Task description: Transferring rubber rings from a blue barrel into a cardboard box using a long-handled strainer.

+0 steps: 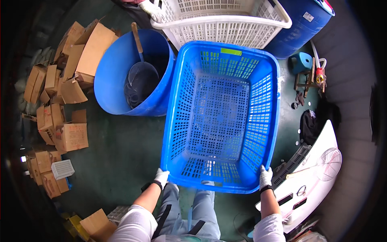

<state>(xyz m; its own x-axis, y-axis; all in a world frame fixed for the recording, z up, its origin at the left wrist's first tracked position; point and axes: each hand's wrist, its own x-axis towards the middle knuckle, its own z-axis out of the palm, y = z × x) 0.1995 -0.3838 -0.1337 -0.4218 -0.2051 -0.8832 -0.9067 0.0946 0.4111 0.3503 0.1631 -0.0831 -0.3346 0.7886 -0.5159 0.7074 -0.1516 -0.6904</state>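
Note:
I hold a large blue plastic basket (171,121) with slotted sides and bottom out in front of me, and nothing lies in it. My left hand (162,177), in a white glove, grips its near left corner. At the near right corner my right hand (265,177), gloved too, is closed on the rim. The far end of the basket overlaps a white slatted basket (221,21) in the view. Another person's gloved hand (152,10) rests at the white basket's left corner.
A blue tub (109,76) holding a wooden-handled strainer (144,74) stands at far left. Cardboard boxes (96,48) pile up along the left. A blue drum (298,30) and a stool (302,63) are at far right. On a white table (322,189) lie a round sieve (329,164) and scissors (301,190).

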